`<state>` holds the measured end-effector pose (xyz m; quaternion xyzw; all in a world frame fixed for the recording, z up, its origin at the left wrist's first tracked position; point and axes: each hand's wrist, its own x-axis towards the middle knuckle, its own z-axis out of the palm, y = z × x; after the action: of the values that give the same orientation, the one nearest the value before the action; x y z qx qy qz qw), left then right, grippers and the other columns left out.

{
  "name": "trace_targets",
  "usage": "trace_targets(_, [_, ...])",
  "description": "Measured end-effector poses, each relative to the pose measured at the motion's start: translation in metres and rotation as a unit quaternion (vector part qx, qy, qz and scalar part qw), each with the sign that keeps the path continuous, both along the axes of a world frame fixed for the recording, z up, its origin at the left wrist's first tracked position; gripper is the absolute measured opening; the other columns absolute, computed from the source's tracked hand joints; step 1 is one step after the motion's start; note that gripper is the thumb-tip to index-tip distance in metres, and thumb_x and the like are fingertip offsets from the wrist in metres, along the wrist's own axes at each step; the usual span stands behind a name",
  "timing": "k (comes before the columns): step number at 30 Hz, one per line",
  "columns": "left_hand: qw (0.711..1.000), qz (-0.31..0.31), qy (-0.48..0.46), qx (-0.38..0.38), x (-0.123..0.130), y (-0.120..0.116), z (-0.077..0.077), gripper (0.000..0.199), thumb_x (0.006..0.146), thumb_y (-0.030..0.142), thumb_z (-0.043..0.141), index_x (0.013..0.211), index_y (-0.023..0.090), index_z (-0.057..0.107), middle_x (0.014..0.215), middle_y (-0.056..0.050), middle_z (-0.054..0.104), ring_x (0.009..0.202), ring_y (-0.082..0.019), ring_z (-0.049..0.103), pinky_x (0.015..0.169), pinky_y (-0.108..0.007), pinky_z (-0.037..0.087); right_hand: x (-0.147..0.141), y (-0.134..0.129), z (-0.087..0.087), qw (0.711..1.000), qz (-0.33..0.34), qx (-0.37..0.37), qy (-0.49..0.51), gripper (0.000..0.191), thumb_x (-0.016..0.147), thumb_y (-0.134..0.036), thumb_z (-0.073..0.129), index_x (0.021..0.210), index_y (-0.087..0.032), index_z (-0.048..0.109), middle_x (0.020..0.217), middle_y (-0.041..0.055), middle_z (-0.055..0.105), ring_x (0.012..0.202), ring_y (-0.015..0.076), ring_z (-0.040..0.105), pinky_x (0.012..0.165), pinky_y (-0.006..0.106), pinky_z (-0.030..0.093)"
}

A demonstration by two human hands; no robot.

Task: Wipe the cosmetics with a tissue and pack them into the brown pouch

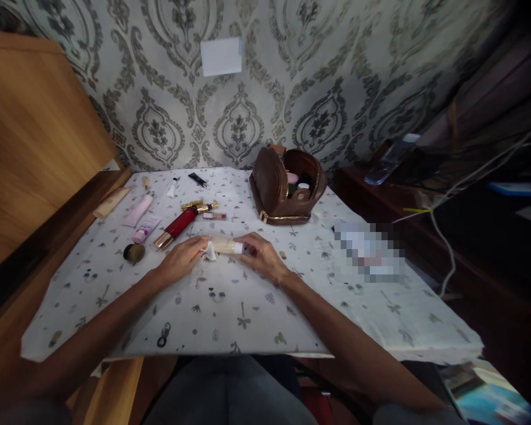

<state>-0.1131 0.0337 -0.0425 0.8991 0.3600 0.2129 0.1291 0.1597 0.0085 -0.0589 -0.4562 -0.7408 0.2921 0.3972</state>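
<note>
The pale tube (pixel 225 245) lies sideways just above the patterned cloth (pixel 243 301), gripped by 2 hands: right hand (pixel 262 255) pinching its white cap (pixel 238 248), left hand (pixel 186 257) closed on the other end, white tissue (pixel 209 252) in its fingers!

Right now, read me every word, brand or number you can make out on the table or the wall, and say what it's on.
No text is readable.
Pale tube being held: too blurred.
Pink tube and purple-marked tube: too small and blurred.
Red bottle, black tube: nothing legible.
White card on the wall: nothing legible.
Item at the right: pixelated, unreadable.
</note>
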Motion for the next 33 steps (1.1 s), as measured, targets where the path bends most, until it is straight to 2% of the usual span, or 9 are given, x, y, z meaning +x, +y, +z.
trace_targets(3, [1.000, 0.020, -0.001, 0.008, 0.003, -0.003, 0.002, 0.019, 0.097, 0.022, 0.040, 0.102, 0.021, 0.059, 0.129, -0.009, 0.065, 0.114, -0.022, 0.064, 0.096, -0.041, 0.055, 0.000, 0.000, 0.001, 1.000, 0.001, 0.012, -0.019, 0.035, 0.079, -0.026, 0.072, 0.114, -0.022, 0.071, 0.100, 0.0071, 0.060, 0.079, 0.0166, 0.056, 0.071, 0.029, 0.048])
trace_targets(6, [0.998, 0.032, -0.018, 0.046, 0.016, -0.014, 0.006, 0.020, 0.099, 0.023, 0.040, 0.105, 0.020, 0.058, 0.133, -0.011, 0.062, 0.118, -0.022, 0.062, 0.099, -0.040, 0.054, -0.001, -0.001, 0.004, 1.000, -0.010, 0.006, -0.014, 0.033, 0.082, -0.029, 0.070, 0.113, -0.020, 0.071, 0.094, 0.0065, 0.063, 0.078, 0.0170, 0.058, 0.073, 0.030, 0.049])
trace_targets(10, [0.992, -0.040, -0.019, 0.119, 0.046, -0.027, 0.007, 0.017, 0.100, 0.020, 0.041, 0.108, 0.020, 0.056, 0.136, -0.011, 0.059, 0.127, -0.021, 0.057, 0.107, -0.039, 0.050, -0.006, -0.007, 0.009, 1.000, -0.013, -0.014, 0.006, 0.029, 0.081, -0.029, 0.066, 0.108, -0.018, 0.071, 0.090, 0.0046, 0.068, 0.076, 0.0167, 0.059, 0.074, 0.029, 0.048])
trace_targets(13, [0.983, -0.081, 0.015, 0.164, 0.062, -0.026, 0.004, 0.017, 0.100, 0.016, 0.040, 0.107, 0.019, 0.056, 0.130, -0.012, 0.063, 0.130, -0.023, 0.055, 0.110, -0.044, 0.047, -0.007, -0.010, 0.010, 0.999, 0.006, -0.029, 0.014, 0.028, 0.081, -0.027, 0.062, 0.105, -0.017, 0.072, 0.081, 0.0020, 0.067, 0.070, 0.0146, 0.056, 0.068, 0.027, 0.045])
trace_targets(16, [0.980, -0.093, 0.028, 0.175, 0.059, -0.016, 0.004, 0.017, 0.100, 0.017, 0.040, 0.108, 0.018, 0.055, 0.125, -0.013, 0.065, 0.125, -0.024, 0.059, 0.108, -0.047, 0.048, -0.007, -0.009, 0.009, 0.998, 0.003, -0.052, 0.024, 0.028, 0.081, -0.032, 0.063, 0.102, -0.016, 0.072, 0.072, 0.0001, 0.062, 0.065, 0.0133, 0.052, 0.063, 0.025, 0.043])
trace_targets(19, [0.980, -0.096, 0.036, 0.169, 0.044, -0.007, 0.010, 0.013, 0.100, 0.020, 0.041, 0.102, 0.020, 0.054, 0.122, -0.012, 0.067, 0.117, -0.022, 0.063, 0.103, -0.044, 0.051, -0.006, -0.007, 0.008, 0.997, -0.001, -0.075, 0.036, 0.030, 0.081, -0.040, 0.066, 0.098, -0.016, 0.071, 0.067, -0.0015, 0.058, 0.062, 0.0123, 0.048, 0.058, 0.024, 0.040])
trace_targets(26, [0.996, -0.028, 0.020, 0.081, 0.005, 0.010, 0.018, 0.012, 0.097, 0.021, 0.043, 0.100, 0.022, 0.054, 0.122, -0.009, 0.067, 0.111, -0.022, 0.064, 0.095, -0.039, 0.053, -0.003, -0.003, 0.007, 0.990, 0.000, -0.120, 0.072, 0.037, 0.078, -0.050, 0.068, 0.095, -0.017, 0.069, 0.067, -0.0023, 0.056, 0.059, 0.0115, 0.048, 0.054, 0.023, 0.039])
trace_targets(30, [0.998, 0.053, -0.015, 0.022, -0.005, 0.016, 0.020, 0.013, 0.092, 0.021, 0.042, 0.099, 0.023, 0.053, 0.104, -0.003, 0.070, 0.093, -0.020, 0.067, 0.082, -0.033, 0.053, -0.002, -0.002, 0.008, 0.988, 0.000, -0.132, 0.083, 0.041, 0.078, -0.056, 0.067, 0.092, -0.017, 0.067, 0.068, -0.0022, 0.054, 0.060, 0.0121, 0.048, 0.054, 0.024, 0.040])
trace_targets(33, [0.989, 0.129, -0.068, 0.030, -0.004, 0.012, 0.022, 0.011, 0.090, 0.021, 0.045, 0.097, 0.023, 0.053, 0.094, -0.002, 0.069, 0.085, -0.019, 0.066, 0.079, -0.032, 0.052, -0.001, -0.001, 0.008, 0.990, 0.003, -0.119, 0.077, 0.042, 0.081, -0.058, 0.062, 0.089, -0.017, 0.066, 0.066, -0.0022, 0.052, 0.061, 0.0126, 0.047, 0.054, 0.025, 0.040])
